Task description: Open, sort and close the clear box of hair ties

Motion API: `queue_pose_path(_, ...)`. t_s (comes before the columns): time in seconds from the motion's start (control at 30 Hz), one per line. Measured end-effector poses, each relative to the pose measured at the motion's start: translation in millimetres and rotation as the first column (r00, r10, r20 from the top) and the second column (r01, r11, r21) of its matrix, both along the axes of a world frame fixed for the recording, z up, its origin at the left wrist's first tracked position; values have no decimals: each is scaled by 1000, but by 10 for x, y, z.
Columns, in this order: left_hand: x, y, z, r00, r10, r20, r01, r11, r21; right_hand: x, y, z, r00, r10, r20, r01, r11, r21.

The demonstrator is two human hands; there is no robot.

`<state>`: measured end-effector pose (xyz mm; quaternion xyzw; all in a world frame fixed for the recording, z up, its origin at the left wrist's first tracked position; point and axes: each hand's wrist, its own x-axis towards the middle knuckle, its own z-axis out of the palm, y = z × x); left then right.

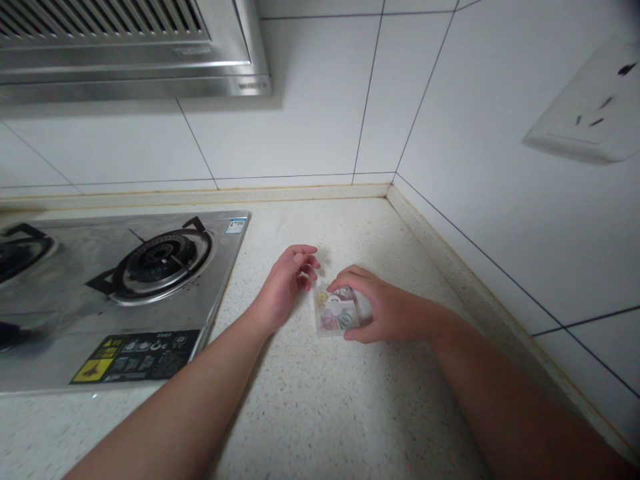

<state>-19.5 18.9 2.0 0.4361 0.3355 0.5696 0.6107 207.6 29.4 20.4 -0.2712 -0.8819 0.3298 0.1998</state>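
A small clear plastic box [331, 321] sits on the speckled countertop [310, 407]. Through it show several small coloured coils or rings, yellowish, pink and green, too small to name surely. My right hand [373, 303] grips the box from the right, thumb at the near edge and fingers over the far edge. My left hand [286, 283] is just left of the box, apart from it, with its fingers loosely curled and spaced, holding nothing.
A steel gas stove [165, 267] with black burners is set into the counter at left. Above it hangs a range hood [135, 87]. White tiled walls meet at the back right corner, and a power socket [590, 113] is on the right wall.
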Motion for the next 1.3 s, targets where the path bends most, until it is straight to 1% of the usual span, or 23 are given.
queue_pose_path(0.23,-21,-1,-33,998,-22,-57,23,999,30,6,1,2,1000,10,10,-10,1000,-5)
queue_pose_path(0.37,-12,14,-64,986,1,-164,9,998,59,17,1,7,999,-5,43,6,1000,-31)
queue_pose_path(0.47,-9,28,-105,943,35,-330,18,987,157,28,2,-3,998,-11,61,14,999,-41)
queue_pose_path(0.57,-23,31,-135,874,15,-485,113,966,233,40,10,-25,999,-9,53,11,999,-42)
queue_pose_path(0.63,-38,30,-136,836,1,-548,173,948,266,47,14,-36,999,-11,53,14,999,-48)
queue_pose_path(0.7,-52,28,-122,808,14,-589,211,926,312,52,16,-41,998,-13,61,16,998,-54)
queue_pose_path(0.77,-60,27,-104,788,31,-614,234,908,346,56,18,-43,998,-11,63,14,998,-56)
queue_pose_path(0.87,-63,28,-88,779,43,-625,244,898,366,58,25,-53,998,-9,61,13,998,-55)
queue_pose_path(1.07,-56,30,-101,762,47,-646,283,873,397,48,35,-64,999,-3,34,4,1000,-28)
queue_pose_path(1.17,-50,24,-112,773,49,-632,271,876,399,35,15,-34,1000,-11,24,11,999,-34)
queue_pose_path(1.3,-46,17,-119,789,45,-613,237,898,371,12,-17,27,1000,-5,1,5,998,-63)
